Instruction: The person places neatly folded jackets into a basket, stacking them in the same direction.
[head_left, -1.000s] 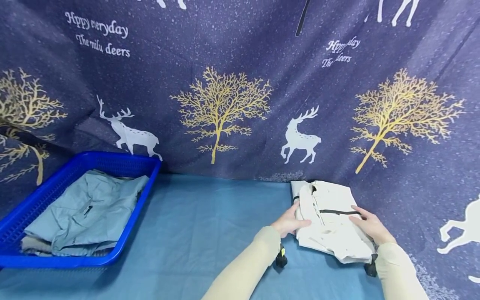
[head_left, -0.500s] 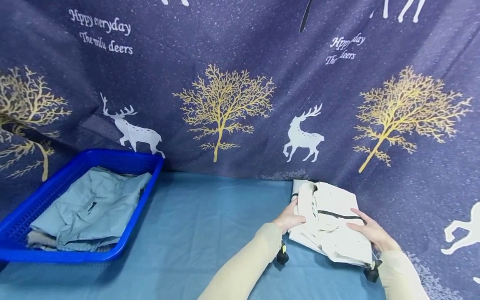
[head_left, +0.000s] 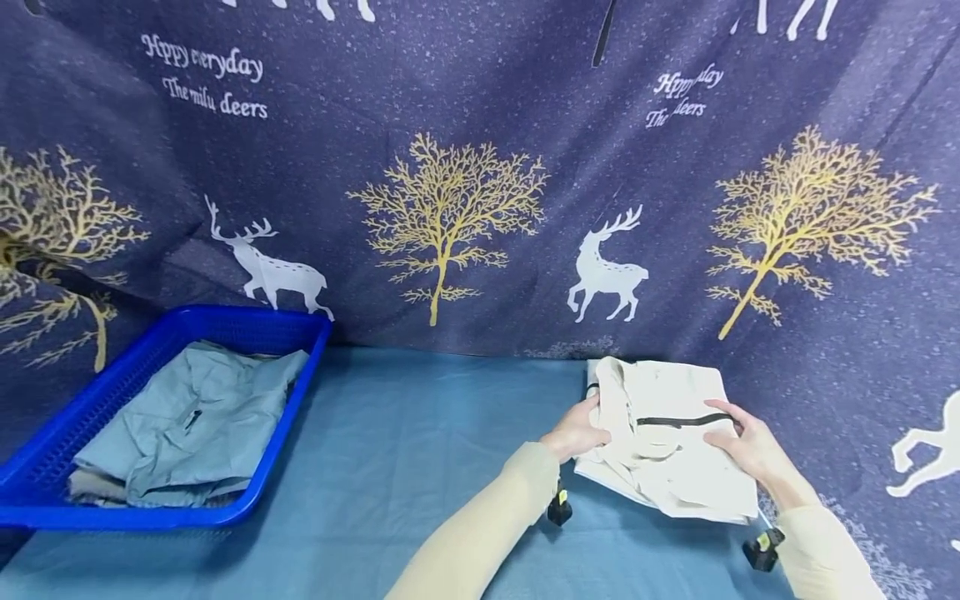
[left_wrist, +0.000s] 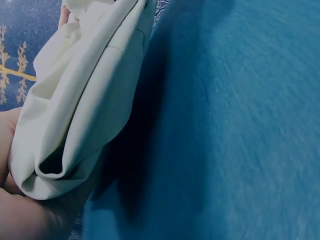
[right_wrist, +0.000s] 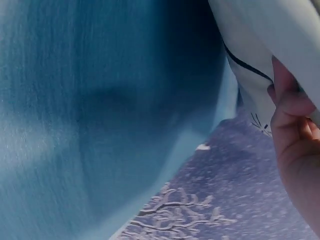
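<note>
A folded white garment (head_left: 678,450) with a narrow black strip across it is at the right of the blue-covered table in the head view. My left hand (head_left: 579,430) grips its left edge, thumb on top and fingers underneath. In the left wrist view, layered folds of the garment (left_wrist: 85,100) lie within that hand (left_wrist: 25,200), and a dark shadow falls on the cloth beneath. The right edge is pinched by my right hand (head_left: 752,446), with the thumb over the fabric. The right wrist view shows curled fingers (right_wrist: 295,115) at the garment's edge (right_wrist: 245,45).
A blue plastic basket (head_left: 247,492) stands at the left, holding a folded grey-green garment (head_left: 195,425) with beige fabric (head_left: 97,487) under it. Blue cloth (head_left: 420,433) covers the table. Behind hangs a navy curtain (head_left: 487,92) printed with deer and trees.
My right hand has shifted slightly right and the garment's right side has spread outward with it. The left hand keeps its hold on the left edge. The head view has shifted slightly.
</note>
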